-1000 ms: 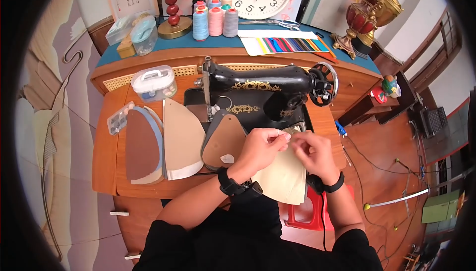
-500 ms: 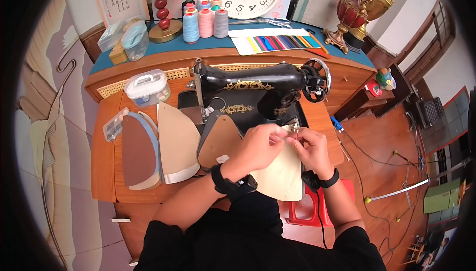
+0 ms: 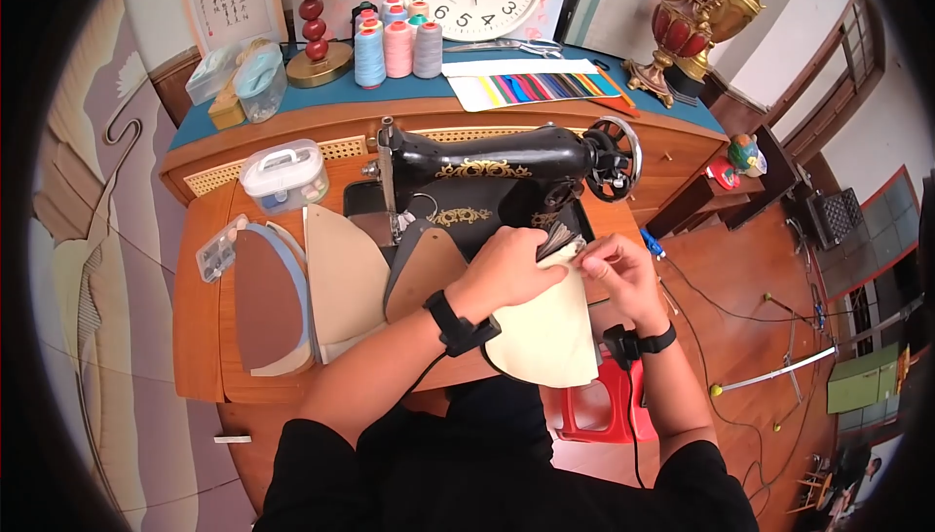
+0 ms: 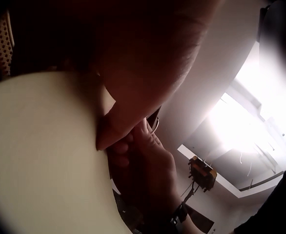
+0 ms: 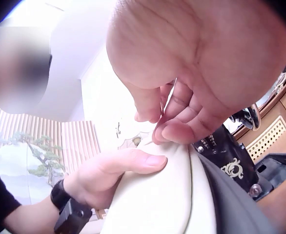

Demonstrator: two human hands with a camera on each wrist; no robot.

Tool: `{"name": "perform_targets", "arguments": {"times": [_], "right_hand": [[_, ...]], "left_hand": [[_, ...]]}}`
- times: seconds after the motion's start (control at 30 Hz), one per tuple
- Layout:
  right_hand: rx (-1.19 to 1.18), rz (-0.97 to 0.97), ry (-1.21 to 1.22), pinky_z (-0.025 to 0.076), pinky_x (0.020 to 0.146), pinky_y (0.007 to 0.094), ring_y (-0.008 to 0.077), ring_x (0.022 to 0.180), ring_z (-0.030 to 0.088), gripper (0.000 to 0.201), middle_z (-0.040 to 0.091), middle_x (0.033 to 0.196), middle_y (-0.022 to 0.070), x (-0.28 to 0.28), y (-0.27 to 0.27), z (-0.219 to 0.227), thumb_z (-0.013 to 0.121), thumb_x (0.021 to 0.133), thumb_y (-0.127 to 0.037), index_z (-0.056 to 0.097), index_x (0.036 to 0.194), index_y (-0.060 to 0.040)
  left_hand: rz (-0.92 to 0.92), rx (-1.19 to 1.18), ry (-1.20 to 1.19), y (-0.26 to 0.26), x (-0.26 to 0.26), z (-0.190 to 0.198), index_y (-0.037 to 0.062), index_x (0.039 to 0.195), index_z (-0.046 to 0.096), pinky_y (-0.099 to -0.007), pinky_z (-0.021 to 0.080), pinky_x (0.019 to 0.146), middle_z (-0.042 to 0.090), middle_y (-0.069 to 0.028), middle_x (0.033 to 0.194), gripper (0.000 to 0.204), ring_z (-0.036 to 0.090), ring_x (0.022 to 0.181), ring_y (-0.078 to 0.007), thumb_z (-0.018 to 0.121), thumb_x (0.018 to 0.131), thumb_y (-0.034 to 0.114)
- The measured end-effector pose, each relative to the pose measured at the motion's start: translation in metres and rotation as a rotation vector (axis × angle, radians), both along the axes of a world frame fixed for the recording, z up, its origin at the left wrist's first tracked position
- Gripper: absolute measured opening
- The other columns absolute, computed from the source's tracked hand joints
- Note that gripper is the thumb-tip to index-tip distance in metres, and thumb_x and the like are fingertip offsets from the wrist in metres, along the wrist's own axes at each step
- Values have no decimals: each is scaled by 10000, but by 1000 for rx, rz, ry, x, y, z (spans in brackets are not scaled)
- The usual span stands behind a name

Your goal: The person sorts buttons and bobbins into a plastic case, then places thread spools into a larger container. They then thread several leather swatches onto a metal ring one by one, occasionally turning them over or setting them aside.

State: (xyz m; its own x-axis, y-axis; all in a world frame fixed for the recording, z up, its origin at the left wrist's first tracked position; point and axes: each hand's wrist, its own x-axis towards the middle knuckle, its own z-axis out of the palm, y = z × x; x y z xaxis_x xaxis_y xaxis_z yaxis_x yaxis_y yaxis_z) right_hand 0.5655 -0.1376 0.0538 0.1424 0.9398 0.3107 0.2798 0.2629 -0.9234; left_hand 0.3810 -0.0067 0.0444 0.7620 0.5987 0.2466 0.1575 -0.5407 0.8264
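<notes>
My left hand (image 3: 506, 271) grips a stack of cream panels (image 3: 543, 329) near their narrow top, thumb lying across the upper face. Darker layers (image 3: 557, 240) fan out under that tip. My right hand (image 3: 623, 274) is at the same tip, thumb and fingers pinching a thin curved metal wire (image 4: 156, 126), like part of a ring. In the right wrist view the left thumb (image 5: 153, 162) presses on the cream panel (image 5: 155, 200) just below the right fingertips (image 5: 177, 132). The wire's far end is hidden by the fingers.
A black sewing machine (image 3: 487, 157) stands behind the hands. Brown (image 3: 273, 303), beige (image 3: 343, 274) and tan-and-grey (image 3: 429, 269) panels lie left on the wooden table (image 3: 205, 337). Beyond are a clear lidded box (image 3: 284, 173), thread spools (image 3: 397, 50) and a colour card (image 3: 526, 89). A red stool (image 3: 609, 405) is below.
The left hand has gone from working fingertip to fingertip with the right to gripping the stack's top. The stack has tilted, showing its darker layers. The right hand has drawn slightly right.
</notes>
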Motion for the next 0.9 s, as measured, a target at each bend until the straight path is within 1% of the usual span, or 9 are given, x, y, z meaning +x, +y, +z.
{"name": "perform_targets", "arguments": {"times": [0.03,0.2,0.3,0.4,0.5,0.53,0.63,0.8,0.9], "right_hand": [[-33,17,80,526,723,285,138,793,643,81,711,926,91,5,2,2,669,978,-78,629,981,-8],[-91,41,396,468,598,224,80,680,591,210,687,858,63,0,21,29,652,990,-79,573,1175,-19],[-41,55,360,456,666,217,59,755,573,175,659,891,3,8,37,21,645,992,-89,610,1154,-33],[-82,29,197,445,811,218,48,913,551,170,629,983,-43,8,46,12,633,1006,-137,644,1160,-66],[-156,33,211,465,826,230,59,937,572,190,648,1010,-27,-3,44,14,626,1013,-165,651,1157,-44],[-238,38,162,478,827,244,62,947,580,207,658,1022,-7,-8,41,18,623,1015,-177,654,1153,-25],[-337,34,12,496,823,268,73,954,594,240,673,1032,33,-15,40,28,618,1020,-197,657,1146,4],[-332,117,-233,502,828,281,95,937,602,279,674,1015,70,-1,57,1,615,1029,-225,649,1175,10],[-288,251,-145,490,881,287,96,999,585,300,642,1054,30,4,70,-16,605,1041,-257,646,1200,-6]], "left_hand": [[53,45,-21,-7,-2,6,-31,756,650,-458,522,603,651,-245,693,351,649,650,-439,769,756,299],[225,167,-95,-33,-5,30,-54,716,625,-491,539,618,639,-271,668,340,659,654,-444,747,788,254],[299,171,-142,-33,-3,29,-53,713,622,-474,538,604,639,-273,673,343,659,653,-448,760,794,251],[228,35,-172,-20,-3,18,-55,734,646,-412,545,589,679,-242,700,362,705,640,-365,787,801,272],[51,-346,-127,-8,-7,6,-60,858,726,-310,543,595,736,-136,734,375,720,651,-164,806,817,304],[57,-353,-125,-8,-7,2,-60,858,726,-310,543,595,736,-136,734,375,720,651,-164,806,817,304],[-3,-506,-187,-14,-7,5,-70,887,727,-331,555,615,730,-181,742,375,741,671,-224,786,829,296],[247,57,-1,-21,-10,-13,-82,818,677,-413,556,633,674,-253,721,392,715,719,-387,754,852,301],[197,-3,-29,-12,-19,-18,-83,821,657,-417,540,608,658,-242,694,425,693,659,-384,736,880,331]]}}
